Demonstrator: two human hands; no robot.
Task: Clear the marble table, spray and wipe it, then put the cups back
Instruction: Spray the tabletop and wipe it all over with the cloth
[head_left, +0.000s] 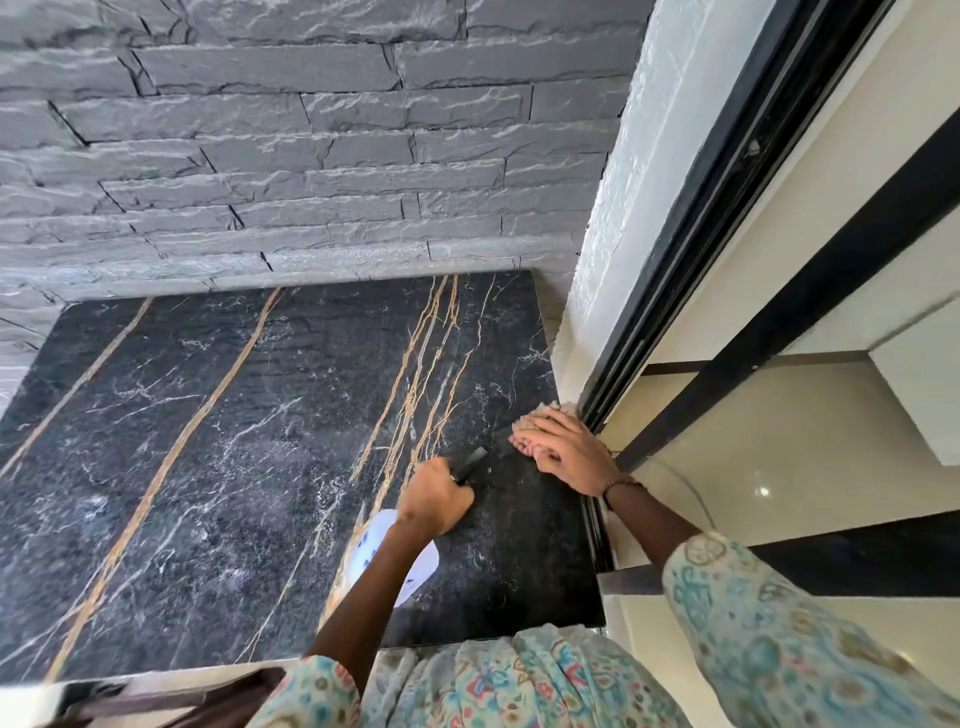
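A black marble counter (218, 441) with gold and white veins fills the left and centre of the frame, backed by a wall of rough grey stone slabs (311, 130) across the top. No cups are visible on the marble.

Near the lower centre, the person's left hand (434, 499) is closed around a white plastic spray bottle (395, 558); its dark nozzle (470, 462) pokes out past the knuckles toward the upper right, and the bottle's pale body shows below the wrist, partly hidden by the forearm.

At the right edge of the counter, the right hand (563, 452) lies flat with fingers spread, pressing down on a beige, nubby cloth (543, 413). Only a small piece of the cloth peeks out above the fingertips, just beside a black sliding-door frame (727, 218) that runs diagonally up the right side of the frame. A thin bracelet (621, 486) circles the right wrist.

Both arms wear sleeves of a pale floral fabric (753, 639), seen along the bottom right. Glossy cream floor tiles (753, 467) show beyond the door frame.
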